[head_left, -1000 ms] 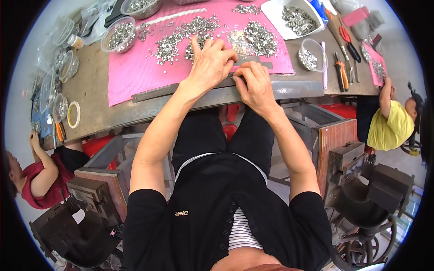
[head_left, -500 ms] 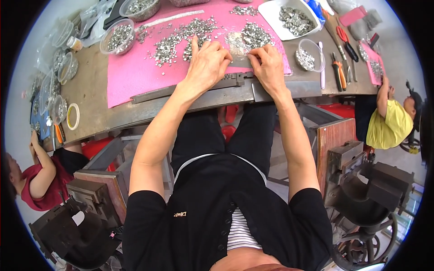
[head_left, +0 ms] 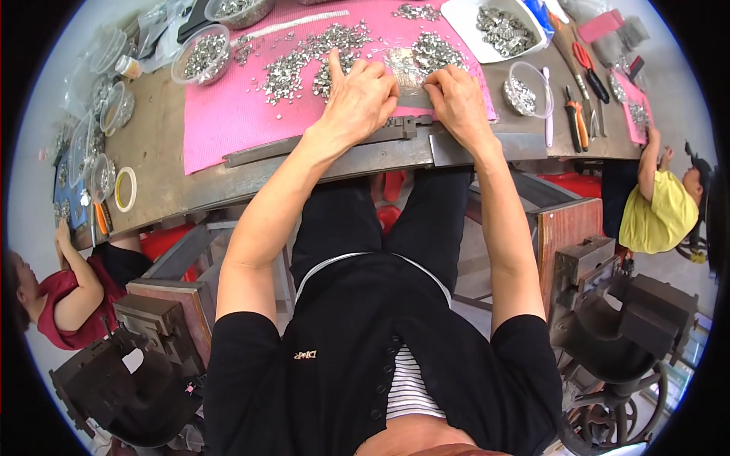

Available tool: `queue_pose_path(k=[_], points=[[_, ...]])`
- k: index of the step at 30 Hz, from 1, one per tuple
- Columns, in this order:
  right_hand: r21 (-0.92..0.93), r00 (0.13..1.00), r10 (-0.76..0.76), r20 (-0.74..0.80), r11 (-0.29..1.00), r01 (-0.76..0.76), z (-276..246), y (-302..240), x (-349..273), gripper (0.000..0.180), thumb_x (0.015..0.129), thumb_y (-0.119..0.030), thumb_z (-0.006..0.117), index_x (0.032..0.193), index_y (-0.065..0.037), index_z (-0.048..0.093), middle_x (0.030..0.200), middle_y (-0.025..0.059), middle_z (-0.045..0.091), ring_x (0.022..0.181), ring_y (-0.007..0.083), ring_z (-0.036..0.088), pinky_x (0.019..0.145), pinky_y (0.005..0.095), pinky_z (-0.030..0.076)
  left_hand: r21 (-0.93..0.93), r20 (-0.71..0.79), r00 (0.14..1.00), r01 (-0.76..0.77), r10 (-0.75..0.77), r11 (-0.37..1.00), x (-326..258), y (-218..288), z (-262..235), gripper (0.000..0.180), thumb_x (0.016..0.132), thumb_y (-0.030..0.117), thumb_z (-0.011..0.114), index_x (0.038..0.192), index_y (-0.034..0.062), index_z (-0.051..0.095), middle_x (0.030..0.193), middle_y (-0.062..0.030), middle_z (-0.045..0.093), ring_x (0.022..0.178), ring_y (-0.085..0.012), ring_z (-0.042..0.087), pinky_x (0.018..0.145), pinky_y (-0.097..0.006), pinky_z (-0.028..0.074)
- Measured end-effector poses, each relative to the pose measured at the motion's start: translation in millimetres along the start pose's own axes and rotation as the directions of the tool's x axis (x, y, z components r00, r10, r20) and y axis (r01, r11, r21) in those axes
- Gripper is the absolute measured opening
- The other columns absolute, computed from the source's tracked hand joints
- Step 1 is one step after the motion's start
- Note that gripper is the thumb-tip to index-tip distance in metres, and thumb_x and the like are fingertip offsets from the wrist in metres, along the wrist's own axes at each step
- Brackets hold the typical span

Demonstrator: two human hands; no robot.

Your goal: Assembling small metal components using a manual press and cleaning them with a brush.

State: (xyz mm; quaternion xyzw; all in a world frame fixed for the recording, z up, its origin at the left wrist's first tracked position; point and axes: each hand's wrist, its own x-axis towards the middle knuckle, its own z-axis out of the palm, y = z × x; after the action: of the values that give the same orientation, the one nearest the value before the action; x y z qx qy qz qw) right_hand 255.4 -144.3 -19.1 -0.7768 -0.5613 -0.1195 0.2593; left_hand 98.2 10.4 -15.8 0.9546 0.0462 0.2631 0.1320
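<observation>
My left hand (head_left: 359, 100) is over the pink mat (head_left: 220, 125), its index finger stretched toward a heap of small silvery metal pieces (head_left: 327, 80). Its thumb and other fingers curl together at the near end of a flat patch of pale, thin pieces (head_left: 401, 64). On the other side of that patch, my right hand (head_left: 461, 102) has its fingertips bent down and pressed together. Whatever lies between the fingertips of either hand is too small or hidden. Below both wrists runs a long dark metal bar with a notched block (head_left: 407, 128).
Clear tubs of metal pieces (head_left: 204, 61) stand at the left; a white tray (head_left: 475, 45) and small tub (head_left: 525, 91) sit at the right. Beyond are a toothbrush (head_left: 547, 114), pliers (head_left: 576, 121) and red-handled scissors (head_left: 585, 61). Co-workers sit at both sides.
The whole view has shifted slightly, moving the bench a little right and up. Both hands stay at nearly the same place on the mat, fingers still bent.
</observation>
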Motion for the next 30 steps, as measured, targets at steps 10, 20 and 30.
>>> queue_pose_path(k=[10, 20, 30], points=[[-0.003, 0.998, -0.055, -0.02, 0.998, 0.055, -0.2, 4.2, -3.5, 0.006, 0.087, -0.012, 0.069, 0.093, -0.009, 0.067, 0.089, 0.0069, 0.06, 0.089, 0.0271, 0.061, 0.079, 0.0412, 0.041, -0.272, 0.018, 0.994, 0.107, -0.106, 0.956, -45.7, 14.8, -28.5, 0.007, 0.084, 0.012, 0.071, 0.089, 0.0097, 0.067, 0.084, -0.0013, 0.064, 0.089, -0.0214, 0.063, 0.115, -0.07, 0.018], [-0.008, 0.998, -0.045, -0.047, 0.999, 0.045, -1.0, -4.9, -6.1, 0.007, 0.089, -0.012, 0.067, 0.093, -0.008, 0.064, 0.087, 0.0066, 0.061, 0.088, 0.0274, 0.061, 0.078, 0.0411, 0.04, -0.221, -0.026, 0.995, 0.091, -0.1, 0.971, -46.7, 18.0, -25.1, 0.008, 0.081, 0.01, 0.072, 0.086, 0.0088, 0.066, 0.08, -0.0022, 0.06, 0.084, -0.0215, 0.062, 0.117, -0.066, 0.023], [0.189, 0.982, -0.182, -0.059, 0.963, 0.19, 4.1, -66.9, -30.2, 0.016, 0.083, -0.009, 0.072, 0.094, -0.005, 0.061, 0.098, 0.0079, 0.059, 0.094, 0.0268, 0.057, 0.084, 0.0403, 0.041, -0.236, -0.012, 0.993, 0.11, -0.116, 0.966, -49.2, 19.1, -28.1, 0.01, 0.081, 0.008, 0.071, 0.091, 0.008, 0.067, 0.08, -0.0036, 0.06, 0.083, -0.0224, 0.062, 0.117, -0.064, 0.024]])
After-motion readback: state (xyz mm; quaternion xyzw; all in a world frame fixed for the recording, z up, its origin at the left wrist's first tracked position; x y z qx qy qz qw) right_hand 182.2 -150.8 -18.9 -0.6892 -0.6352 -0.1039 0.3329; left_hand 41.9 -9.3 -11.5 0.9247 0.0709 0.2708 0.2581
